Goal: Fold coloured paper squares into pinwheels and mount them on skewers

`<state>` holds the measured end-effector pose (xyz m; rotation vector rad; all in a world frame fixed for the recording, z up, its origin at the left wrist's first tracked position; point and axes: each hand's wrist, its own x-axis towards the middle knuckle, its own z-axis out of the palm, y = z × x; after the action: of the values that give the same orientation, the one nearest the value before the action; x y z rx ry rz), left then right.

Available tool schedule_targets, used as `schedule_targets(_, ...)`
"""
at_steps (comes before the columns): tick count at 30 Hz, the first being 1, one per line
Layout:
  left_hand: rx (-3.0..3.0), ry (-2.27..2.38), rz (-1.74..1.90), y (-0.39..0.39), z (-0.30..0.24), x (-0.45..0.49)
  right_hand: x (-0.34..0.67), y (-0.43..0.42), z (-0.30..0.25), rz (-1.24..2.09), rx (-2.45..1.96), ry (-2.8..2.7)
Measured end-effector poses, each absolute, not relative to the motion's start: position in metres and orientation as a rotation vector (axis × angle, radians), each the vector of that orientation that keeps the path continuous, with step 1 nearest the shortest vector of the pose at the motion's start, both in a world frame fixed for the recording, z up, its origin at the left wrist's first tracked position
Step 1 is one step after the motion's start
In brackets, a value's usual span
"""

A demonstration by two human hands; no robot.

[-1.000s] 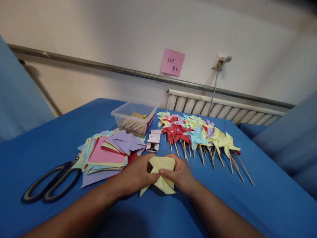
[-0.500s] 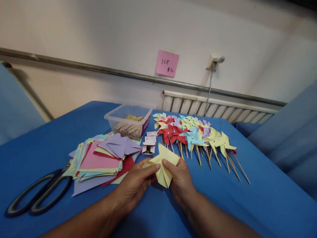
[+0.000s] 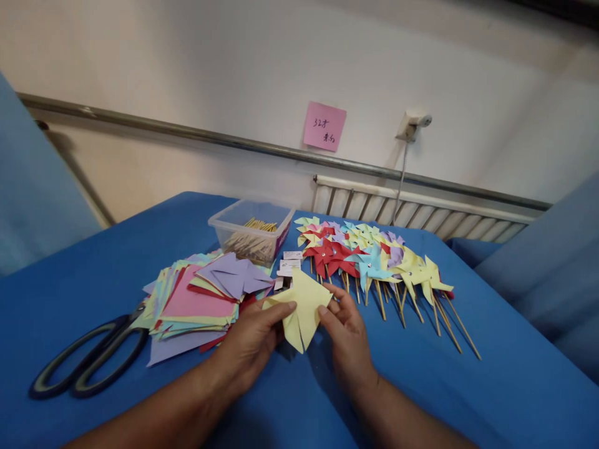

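Between my hands, above the blue table, is a pale yellow paper piece (image 3: 303, 308) with slits cut in toward its middle. My left hand (image 3: 259, 333) pinches its left side, thumb on top and the other fingers underneath. At the right edge, my right hand (image 3: 345, 330) holds the paper between thumb and fingers. Just behind the yellow paper stand small white boxes (image 3: 290, 265), partly hidden by it. To the left lies a stack of coloured paper squares (image 3: 199, 302), topped by a purple cut sheet (image 3: 236, 274).
Black-handled scissors (image 3: 100, 355) lie at the left, blades under the paper stack. A clear plastic box (image 3: 253, 231) of thin sticks stands behind. Several finished paper pinwheels (image 3: 372, 265) on sticks lie at the right. A radiator (image 3: 421, 209) and metal rail (image 3: 224, 136) run along the wall.
The yellow paper has opened flatter and turned a little, its slit now pointing toward me. My right thumb has moved from its middle to its right edge. The view has shifted slightly.
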<state>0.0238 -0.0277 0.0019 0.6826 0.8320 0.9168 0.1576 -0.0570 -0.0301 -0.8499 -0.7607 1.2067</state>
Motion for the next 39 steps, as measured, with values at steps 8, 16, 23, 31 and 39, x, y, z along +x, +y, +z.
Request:
schedule_targets(8,0.654,0.775,0.942,-0.02,0.01,0.009,0.163,-0.069,-0.025,0.904,-0.927,-1.397)
schedule_targets(16,0.643,0.799,0.914,-0.027,0.008,0.017,0.167,-0.069,-0.016,0.973,-1.01,-1.42)
schedule_targets(23,0.703,0.84,0.872,-0.028,0.009,0.021,0.163,-0.058,-0.03,1.097,-1.1,-1.16)
schedule_targets(31,0.737,0.853,0.821,-0.028,0.002,0.022,0.161,-0.053,-0.036,1.062,-1.143,-1.073)
schedule_targets(39,0.777,0.866,0.845,-0.028,-0.003,0.023,0.158,-0.053,-0.037,1.064,-1.18,-1.041)
